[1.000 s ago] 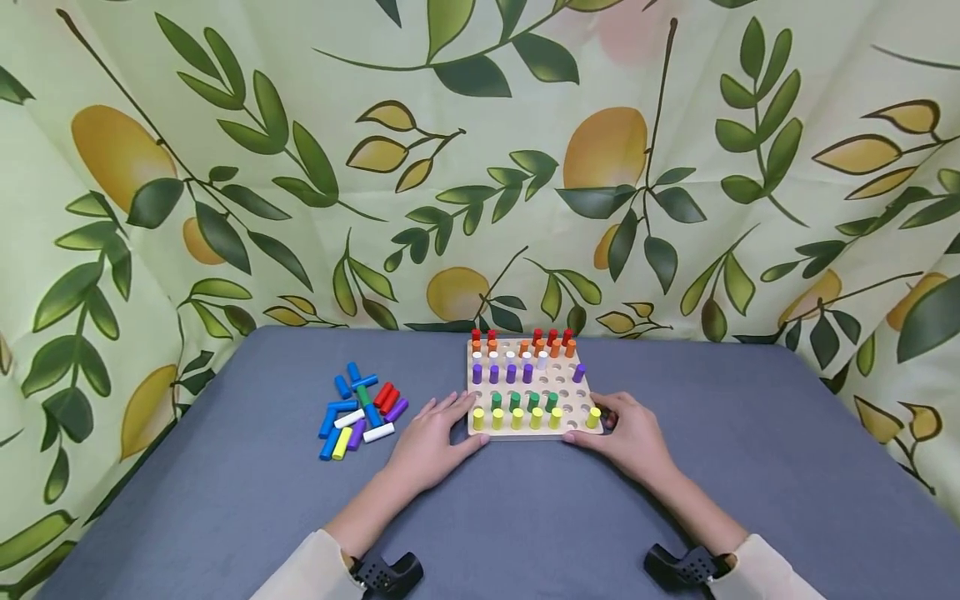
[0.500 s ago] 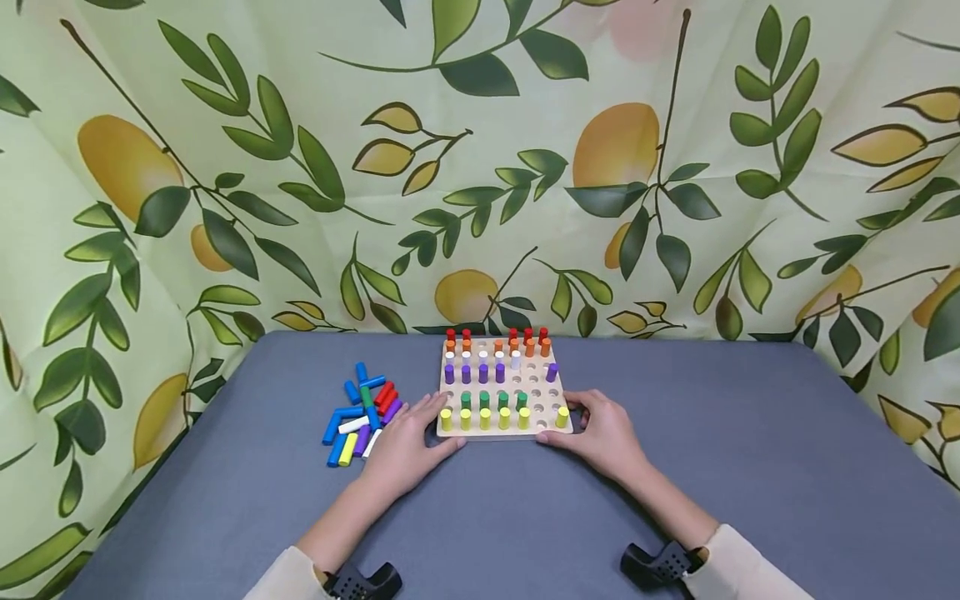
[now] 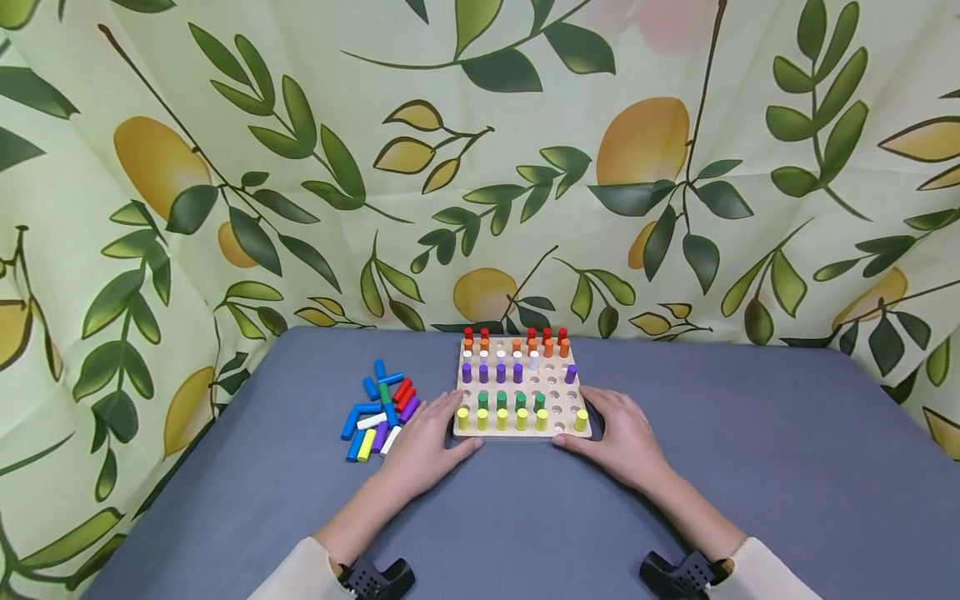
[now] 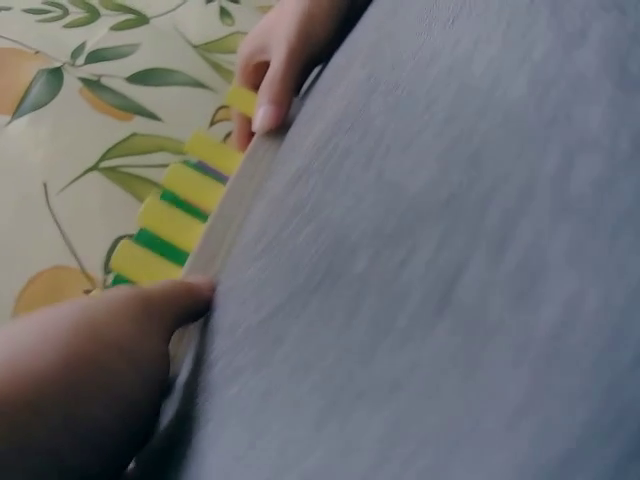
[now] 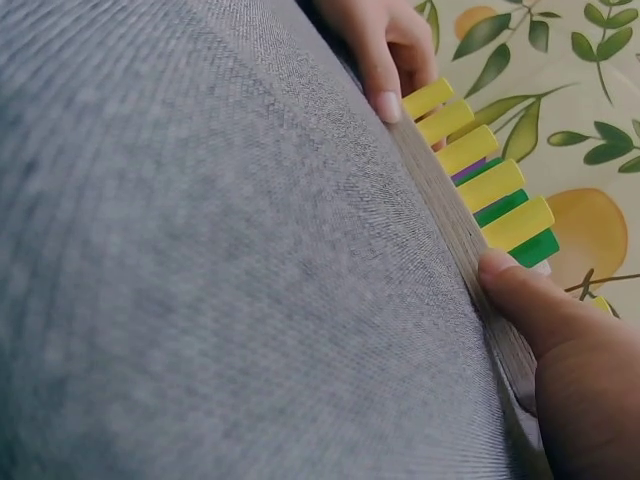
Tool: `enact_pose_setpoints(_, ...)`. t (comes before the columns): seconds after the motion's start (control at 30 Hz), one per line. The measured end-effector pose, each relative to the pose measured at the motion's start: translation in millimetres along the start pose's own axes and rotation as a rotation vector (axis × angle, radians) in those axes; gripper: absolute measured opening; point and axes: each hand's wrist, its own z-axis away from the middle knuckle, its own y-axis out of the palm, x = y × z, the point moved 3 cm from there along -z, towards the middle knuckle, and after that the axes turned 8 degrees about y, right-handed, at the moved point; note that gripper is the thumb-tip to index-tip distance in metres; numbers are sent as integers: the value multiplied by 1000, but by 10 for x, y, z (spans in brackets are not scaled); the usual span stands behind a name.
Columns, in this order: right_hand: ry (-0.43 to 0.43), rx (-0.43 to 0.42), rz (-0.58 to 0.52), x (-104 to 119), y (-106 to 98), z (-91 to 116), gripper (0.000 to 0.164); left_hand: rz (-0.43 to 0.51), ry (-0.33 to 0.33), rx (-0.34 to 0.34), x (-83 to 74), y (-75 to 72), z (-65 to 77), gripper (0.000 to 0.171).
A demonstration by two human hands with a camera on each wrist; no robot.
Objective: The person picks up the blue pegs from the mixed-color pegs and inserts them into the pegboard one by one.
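Pegboard (image 3: 566,402) bearing coloured pegs (image 3: 521,419); left hand (image 3: 423,446) and right hand (image 3: 622,433) grip its near corners; loose pegs (image 3: 372,421) lie near the left hand.

From here I count two hands (image 3: 418,448), one board (image 3: 525,435). In it stand six yellow pegs (image 3: 502,420), four green pegs (image 3: 502,402), five purple pegs (image 3: 500,374), five white pegs (image 3: 500,358), six orange pegs (image 3: 548,349), five red pegs (image 3: 532,334); outside, fifteen loose pegs (image 3: 365,446).

pale fabric backdrop (image 3: 525,125) with leaf-and-fruit print, grey-blue tabletop (image 3: 525,517) in front
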Motion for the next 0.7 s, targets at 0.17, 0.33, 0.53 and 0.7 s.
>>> enact_pose_setpoints(0.17, -13, 15, 41, 10, -26, 24, 87, 106, -26, 97, 40, -125, -20, 81)
enact_pose_setpoints(0.33, -12, 13, 47, -4, -53, 40, 88, 223, -10, 150, 83, -348, -86, 59)
enact_pose_setpoints(0.53, -21, 19, 49, -25, -19, 26, 89, 129, -9, -31, 297, -754, -185, 41)
enact_pose_setpoints(0.7, -28, 11, 66, -4, -2, 26, 89, -7, -105, -67, 509, -976, -296, 39)
